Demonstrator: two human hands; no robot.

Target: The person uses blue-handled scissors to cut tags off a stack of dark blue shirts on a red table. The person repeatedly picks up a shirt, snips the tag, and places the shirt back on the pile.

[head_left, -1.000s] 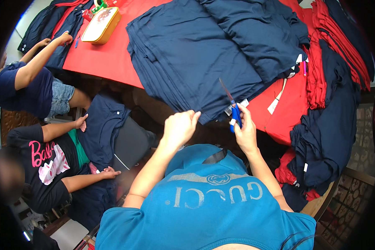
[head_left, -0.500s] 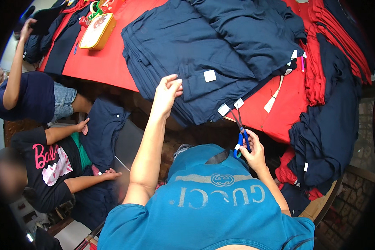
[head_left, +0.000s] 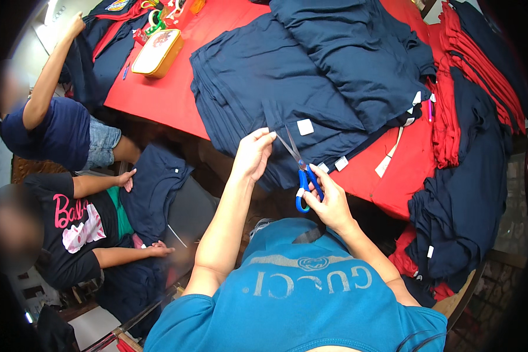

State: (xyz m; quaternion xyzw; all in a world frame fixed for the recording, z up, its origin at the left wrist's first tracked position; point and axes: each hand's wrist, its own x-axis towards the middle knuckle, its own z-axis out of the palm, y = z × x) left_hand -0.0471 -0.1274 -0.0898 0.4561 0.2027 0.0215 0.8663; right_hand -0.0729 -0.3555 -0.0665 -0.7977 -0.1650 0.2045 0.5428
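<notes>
My right hand (head_left: pixel 331 199) grips blue-handled scissors (head_left: pixel 302 176), blades open and pointing up-left over the near edge of a stack of navy garments (head_left: pixel 276 88). My left hand (head_left: pixel 253 154) pinches the edge of the top navy garment just left of the blades. A small white label (head_left: pixel 305 127) lies on that stack beside the scissor tips. The stack rests on a red-covered table (head_left: pixel 170 97).
Red garments (head_left: pixel 469 76) and more navy ones (head_left: pixel 463 199) pile up on the right. A tan pouch (head_left: pixel 157 51) lies at the table's far left. Two other people sit at the left, one smoothing a navy garment (head_left: pixel 155 188) on the lap.
My left hand came down and back from the stack's top to its near edge. My right hand lifted the scissors up toward the garment, and the blades now reach beside my left fingers.
</notes>
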